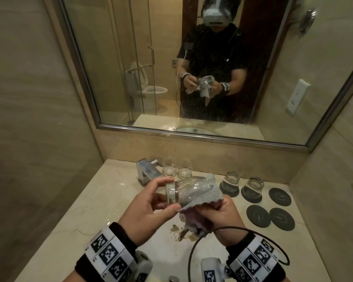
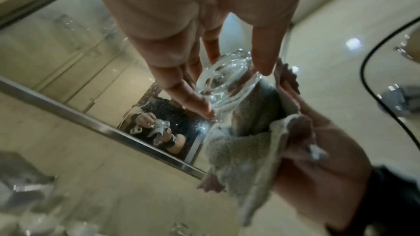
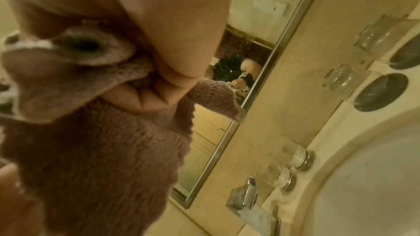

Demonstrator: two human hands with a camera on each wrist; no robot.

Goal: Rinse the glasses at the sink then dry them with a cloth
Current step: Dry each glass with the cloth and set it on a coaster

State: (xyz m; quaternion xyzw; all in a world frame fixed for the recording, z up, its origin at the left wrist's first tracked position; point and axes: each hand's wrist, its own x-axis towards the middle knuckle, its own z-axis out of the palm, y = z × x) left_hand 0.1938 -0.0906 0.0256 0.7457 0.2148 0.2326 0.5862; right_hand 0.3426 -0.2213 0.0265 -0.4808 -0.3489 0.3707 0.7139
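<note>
A clear glass (image 1: 189,188) lies sideways in the air above the sink. My left hand (image 1: 172,194) pinches its thick base between thumb and fingers; the left wrist view shows that hand (image 2: 232,87) on the glass base (image 2: 227,78). A grey-pink cloth (image 1: 201,199) wraps the mouth end of the glass, and my right hand (image 1: 218,210) grips the cloth from below. In the right wrist view the right hand's curled fingers (image 3: 145,98) bunch the cloth (image 3: 102,150), which hides the glass.
Two upright glasses (image 1: 170,166) (image 1: 185,168) stand beside the chrome faucet (image 1: 148,169). Two more glasses (image 1: 230,182) (image 1: 253,188) sit upside down on black coasters. Three bare coasters (image 1: 280,196) lie at the right. The sink basin (image 1: 167,257) is below my hands, and the mirror (image 1: 110,78) is behind.
</note>
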